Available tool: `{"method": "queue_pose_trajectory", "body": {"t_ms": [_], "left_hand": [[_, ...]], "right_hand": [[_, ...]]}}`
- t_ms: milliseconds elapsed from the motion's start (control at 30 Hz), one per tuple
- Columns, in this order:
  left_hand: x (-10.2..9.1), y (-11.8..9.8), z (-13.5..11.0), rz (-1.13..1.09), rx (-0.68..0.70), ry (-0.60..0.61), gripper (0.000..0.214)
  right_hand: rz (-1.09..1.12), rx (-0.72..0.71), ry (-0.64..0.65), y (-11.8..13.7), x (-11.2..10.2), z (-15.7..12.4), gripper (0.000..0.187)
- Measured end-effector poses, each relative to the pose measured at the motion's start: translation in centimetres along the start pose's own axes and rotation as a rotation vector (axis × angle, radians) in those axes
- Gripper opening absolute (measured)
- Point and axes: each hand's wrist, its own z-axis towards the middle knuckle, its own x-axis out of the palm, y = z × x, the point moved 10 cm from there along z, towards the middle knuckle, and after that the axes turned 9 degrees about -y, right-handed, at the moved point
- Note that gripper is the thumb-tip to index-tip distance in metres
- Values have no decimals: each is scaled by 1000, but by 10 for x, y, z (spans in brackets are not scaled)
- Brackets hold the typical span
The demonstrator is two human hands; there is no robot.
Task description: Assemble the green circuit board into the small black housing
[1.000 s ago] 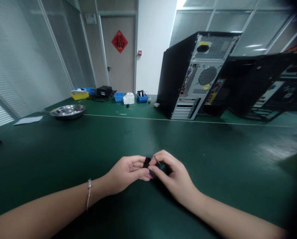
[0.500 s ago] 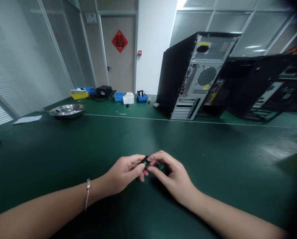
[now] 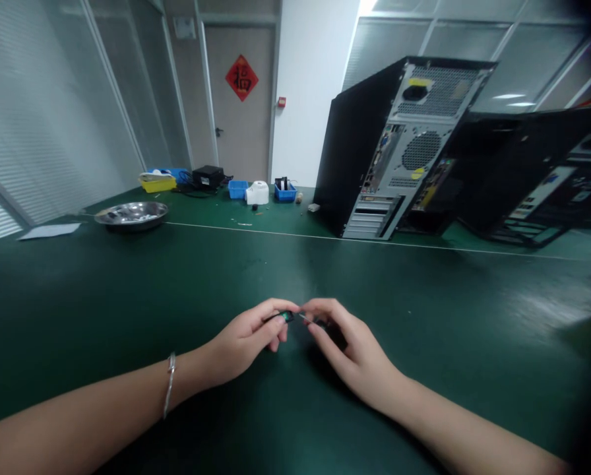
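Between the thumb and fingers of my left hand (image 3: 246, 340) is a small black piece with a green circuit board (image 3: 287, 316) showing at its end. My right hand (image 3: 352, 346) is closed in a pinch on a slim tool with a thin metal tip (image 3: 304, 318). The tip points left towards the board, a short gap away. Most of the tool is hidden by my fingers, so its exact kind does not show. Both hands are just above the green tabletop (image 3: 216, 277), their index fingertips close together or touching.
A black computer tower (image 3: 359, 152) stands at the back right, with another open computer case (image 3: 523, 178) beside it. A steel bowl (image 3: 132, 218) and a white paper (image 3: 51, 231) lie back left. Along the back are small blue bins (image 3: 285, 193) and a black box (image 3: 208, 176).
My hands have drawn slightly apart. The black piece has turned flatter in my left hand and moved a little left. The tool tip has turned to point left towards it.
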Motion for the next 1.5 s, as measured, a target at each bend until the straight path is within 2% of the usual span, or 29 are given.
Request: {"method": "queue_pose_trajectory", "body": {"t_ms": [100,233,467,567,767,933,1033,1200,1500], "left_hand": [[0,-1,-1,55,4,-1,35],[2,-5,-4,117,42,17,35],[4,-4,-6,-6,42,11,17],[4,-4,-5,3,41,5,16],[-3,-5,-2,61,63,-48,18],[-16,-12,-1,247,130,-148,19],[-18,-17,-2,291,159,-157,19],[-18,-21,-3,244,188,-153,19],[-19,-12,0,68,122,-174,21]], "right_hand": [[-9,-50,68,8,6,-1,19],[3,-56,38,10,2,1,20],[17,-94,-5,12,-1,1,19],[32,-94,-8,12,-2,2,20],[49,-73,-7,10,-1,3,22],[33,-53,-33,5,-1,2,19],[29,-49,-31,4,0,2,18],[43,-59,-46,7,-1,2,17],[71,-61,-69,8,-2,1,17]]}}
